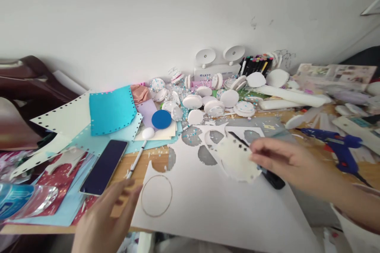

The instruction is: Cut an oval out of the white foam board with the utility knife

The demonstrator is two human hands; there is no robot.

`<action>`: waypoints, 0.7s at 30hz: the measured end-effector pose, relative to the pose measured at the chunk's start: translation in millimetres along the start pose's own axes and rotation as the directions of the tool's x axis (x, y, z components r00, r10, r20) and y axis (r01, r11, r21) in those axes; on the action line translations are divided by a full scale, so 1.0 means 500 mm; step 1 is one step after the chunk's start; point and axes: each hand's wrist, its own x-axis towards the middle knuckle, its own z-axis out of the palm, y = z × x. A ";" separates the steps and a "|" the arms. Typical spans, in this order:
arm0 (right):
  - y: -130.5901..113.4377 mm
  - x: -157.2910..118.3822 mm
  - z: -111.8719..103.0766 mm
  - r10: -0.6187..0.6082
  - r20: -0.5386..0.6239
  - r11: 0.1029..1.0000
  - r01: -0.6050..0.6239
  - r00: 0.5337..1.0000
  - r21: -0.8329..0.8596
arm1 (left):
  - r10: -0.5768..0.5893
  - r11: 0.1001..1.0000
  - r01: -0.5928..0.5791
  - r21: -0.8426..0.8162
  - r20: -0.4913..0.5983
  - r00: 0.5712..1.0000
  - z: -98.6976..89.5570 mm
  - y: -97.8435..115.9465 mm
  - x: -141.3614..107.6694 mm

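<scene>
My right hand [276, 162] pinches the edge of a cream paper disc [236, 158] with small dark holes along its rim. The disc hovers over, or rests on, a large white sheet [208, 205] with several round cut-outs. Behind the disc and hand lies a black-handled tool [273, 180], partly hidden; I cannot tell its kind. At the sheet's left edge, my left hand [108, 209] is held with fingers apart and nothing in them. Near it are a drawn circle [156, 196] on the sheet, a phone [103, 167] and a thin white pen [136, 159].
White round discs [213, 106] crowd the back by the wall. A blue glue gun [337, 148] lies at the right. Left are a turquoise sheet [113, 110] and a plastic bottle [26, 199]. A blue disc [162, 119] and markers [257, 65] stand farther back.
</scene>
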 end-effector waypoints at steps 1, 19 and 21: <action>-0.014 -0.008 0.014 -0.016 0.051 1.000 0.015 0.999 0.019 | 0.143 0.985 -0.153 -0.074 -0.128 0.981 -0.003 0.029 0.003; -0.011 -0.056 0.096 -0.264 0.008 0.949 0.261 0.965 -0.175 | 0.221 0.933 0.004 -0.360 0.583 0.782 -0.042 -0.009 -0.032; 0.035 -0.050 0.084 -0.246 -0.066 0.926 0.214 0.967 -0.311 | 0.087 0.983 0.033 -0.181 0.617 0.782 -0.072 -0.119 -0.076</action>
